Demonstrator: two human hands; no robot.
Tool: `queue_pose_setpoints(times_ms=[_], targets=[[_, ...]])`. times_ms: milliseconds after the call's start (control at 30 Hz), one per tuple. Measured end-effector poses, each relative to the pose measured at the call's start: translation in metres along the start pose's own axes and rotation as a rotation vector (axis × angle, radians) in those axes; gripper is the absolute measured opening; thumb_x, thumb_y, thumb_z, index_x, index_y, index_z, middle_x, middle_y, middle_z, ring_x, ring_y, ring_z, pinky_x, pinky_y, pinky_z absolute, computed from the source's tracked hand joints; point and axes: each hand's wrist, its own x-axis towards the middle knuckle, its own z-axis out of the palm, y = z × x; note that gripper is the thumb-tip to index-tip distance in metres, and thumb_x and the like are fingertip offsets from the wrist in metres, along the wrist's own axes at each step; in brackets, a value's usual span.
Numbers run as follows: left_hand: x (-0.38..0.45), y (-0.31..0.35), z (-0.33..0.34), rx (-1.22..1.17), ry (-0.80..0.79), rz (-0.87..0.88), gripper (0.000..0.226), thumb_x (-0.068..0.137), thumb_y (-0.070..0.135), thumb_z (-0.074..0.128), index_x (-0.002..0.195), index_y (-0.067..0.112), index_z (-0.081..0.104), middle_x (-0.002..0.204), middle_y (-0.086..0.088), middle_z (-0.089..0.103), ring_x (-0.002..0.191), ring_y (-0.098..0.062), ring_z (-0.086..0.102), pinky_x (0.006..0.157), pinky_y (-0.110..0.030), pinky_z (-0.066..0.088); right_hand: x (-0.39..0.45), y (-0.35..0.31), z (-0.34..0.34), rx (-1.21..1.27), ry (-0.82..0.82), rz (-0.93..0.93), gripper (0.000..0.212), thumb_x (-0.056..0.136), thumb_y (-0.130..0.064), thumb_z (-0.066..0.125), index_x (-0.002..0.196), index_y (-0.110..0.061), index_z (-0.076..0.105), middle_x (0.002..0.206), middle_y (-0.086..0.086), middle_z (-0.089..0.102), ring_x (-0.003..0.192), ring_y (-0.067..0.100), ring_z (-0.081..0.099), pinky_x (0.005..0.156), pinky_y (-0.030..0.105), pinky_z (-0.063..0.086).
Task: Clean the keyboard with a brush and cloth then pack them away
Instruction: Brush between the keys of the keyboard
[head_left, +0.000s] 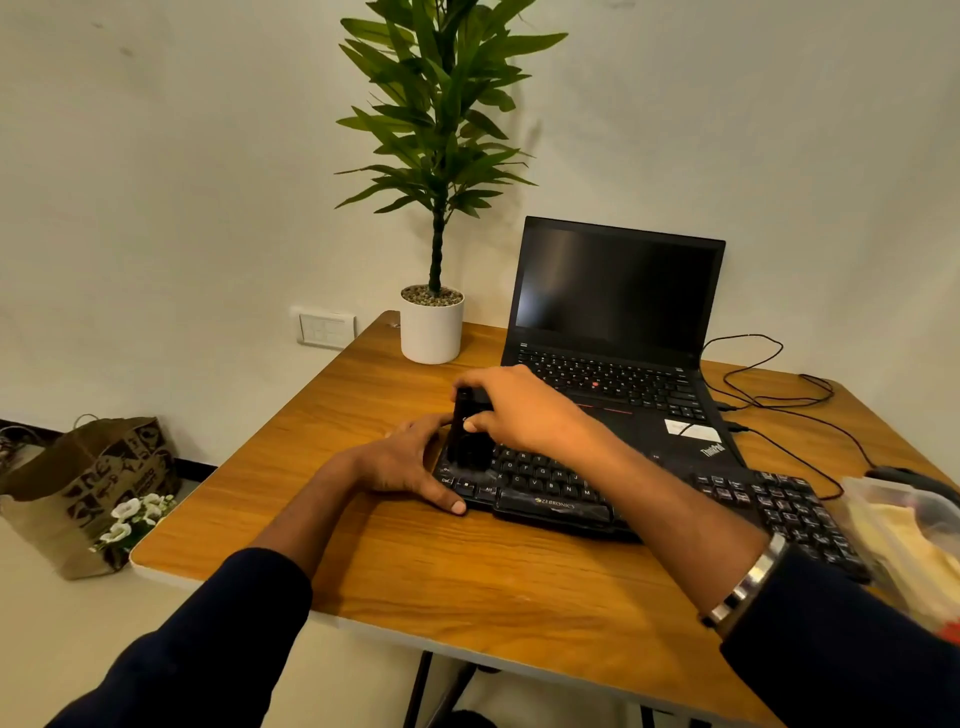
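Observation:
A black keyboard (556, 496) lies across the wooden table (426, 566), in front of the laptop. My right hand (519, 410) is shut on a black brush (467, 436), held upright with its bristles down on the keyboard's left keys. My left hand (410, 462) rests flat against the keyboard's left end, thumb along its front corner. A clear plastic bag (904, 545) with a yellowish cloth inside sits at the table's right edge.
An open black laptop (618, 332) stands behind the keyboard, with thin black cables (769, 400) trailing to its right. A potted plant in a white pot (431, 327) stands at the back. A brown paper bag (93, 488) with white flowers sits on the floor at left.

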Motion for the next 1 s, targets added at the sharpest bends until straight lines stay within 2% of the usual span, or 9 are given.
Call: queue_pose_setpoints(times_ms=[100, 167, 267, 400, 500, 633, 733, 900, 1000], targets=[[-0.001, 0.002, 0.000, -0.002, -0.004, -0.016, 0.117, 0.038, 0.068, 0.089, 0.134, 0.040, 0.028, 0.135, 0.005, 0.037, 0.129, -0.020, 0.036, 0.111, -0.051, 0.037, -0.002, 0.000, 0.001, 0.213, 0.037, -0.017, 0.037, 0.088, -0.015, 0.065, 0.122, -0.028, 0.057, 0.123, 0.003, 0.056, 0.098, 0.020, 0.062, 0.080, 0.031, 0.057], [-0.003, 0.004, 0.001, 0.004, -0.001, -0.006, 0.113, 0.040, 0.064, 0.088, 0.133, 0.042, 0.028, 0.133, 0.007, 0.037, 0.128, -0.019, 0.036, 0.112, -0.051, 0.036, -0.004, 0.002, 0.005, 0.184, 0.078, -0.041, 0.034, 0.087, -0.015, 0.065, 0.118, -0.029, 0.059, 0.122, 0.003, 0.058, 0.104, 0.019, 0.059, 0.088, 0.038, 0.054], [-0.004, 0.003, 0.001, -0.012, 0.005, 0.024, 0.123, 0.041, 0.066, 0.088, 0.143, 0.041, 0.025, 0.139, 0.007, 0.037, 0.132, -0.019, 0.034, 0.113, -0.052, 0.035, -0.007, 0.006, 0.008, 0.149, 0.093, -0.060, 0.033, 0.086, -0.014, 0.066, 0.117, -0.026, 0.060, 0.121, 0.003, 0.060, 0.111, 0.019, 0.056, 0.093, 0.038, 0.051], [-0.003, 0.002, 0.001, -0.005, 0.012, 0.025, 0.127, 0.042, 0.067, 0.088, 0.146, 0.046, 0.019, 0.144, 0.004, 0.033, 0.133, -0.021, 0.031, 0.113, -0.053, 0.034, -0.007, 0.007, -0.010, 0.024, -0.052, -0.055, 0.035, 0.086, -0.014, 0.067, 0.119, -0.025, 0.059, 0.125, 0.003, 0.058, 0.112, 0.020, 0.056, 0.094, 0.037, 0.049], [-0.005, 0.003, 0.001, 0.014, 0.021, 0.037, 0.121, 0.046, 0.063, 0.087, 0.146, 0.044, 0.022, 0.139, 0.007, 0.034, 0.131, -0.019, 0.031, 0.113, -0.051, 0.034, -0.001, 0.001, -0.021, -0.073, -0.043, -0.099, 0.036, 0.086, -0.016, 0.066, 0.120, -0.026, 0.059, 0.127, 0.002, 0.057, 0.117, 0.020, 0.052, 0.095, 0.034, 0.044], [-0.007, 0.005, 0.002, -0.003, 0.024, 0.046, 0.106, 0.046, 0.063, 0.088, 0.133, 0.042, 0.032, 0.130, 0.012, 0.038, 0.127, -0.016, 0.036, 0.112, -0.048, 0.037, 0.003, -0.005, -0.003, -0.005, 0.017, -0.159, 0.036, 0.084, -0.015, 0.068, 0.117, -0.030, 0.059, 0.125, 0.001, 0.058, 0.121, 0.020, 0.050, 0.101, 0.042, 0.044], [-0.007, 0.003, 0.003, 0.021, 0.043, 0.072, 0.112, 0.046, 0.066, 0.087, 0.139, 0.040, 0.029, 0.134, 0.010, 0.039, 0.129, -0.017, 0.036, 0.114, -0.049, 0.034, -0.001, -0.003, 0.006, -0.004, -0.030, -0.194, 0.038, 0.085, -0.015, 0.067, 0.118, -0.030, 0.059, 0.125, 0.000, 0.059, 0.124, 0.020, 0.047, 0.103, 0.044, 0.042], [-0.009, 0.002, 0.003, 0.030, 0.040, 0.032, 0.130, 0.051, 0.061, 0.087, 0.150, 0.044, 0.006, 0.150, 0.000, 0.030, 0.137, -0.024, 0.029, 0.115, -0.052, 0.031, -0.006, 0.012, -0.020, -0.090, -0.155, -0.154, 0.042, 0.085, -0.017, 0.067, 0.123, -0.031, 0.057, 0.127, -0.004, 0.057, 0.124, 0.018, 0.046, 0.102, 0.044, 0.043], [-0.011, 0.004, 0.003, 0.025, 0.039, 0.042, 0.131, 0.048, 0.065, 0.086, 0.151, 0.041, 0.009, 0.148, 0.001, 0.032, 0.136, -0.023, 0.029, 0.114, -0.054, 0.030, -0.009, 0.009, -0.024, 0.019, -0.084, -0.146, 0.038, 0.085, -0.016, 0.067, 0.120, -0.029, 0.058, 0.123, -0.003, 0.059, 0.116, 0.017, 0.053, 0.096, 0.042, 0.050]])
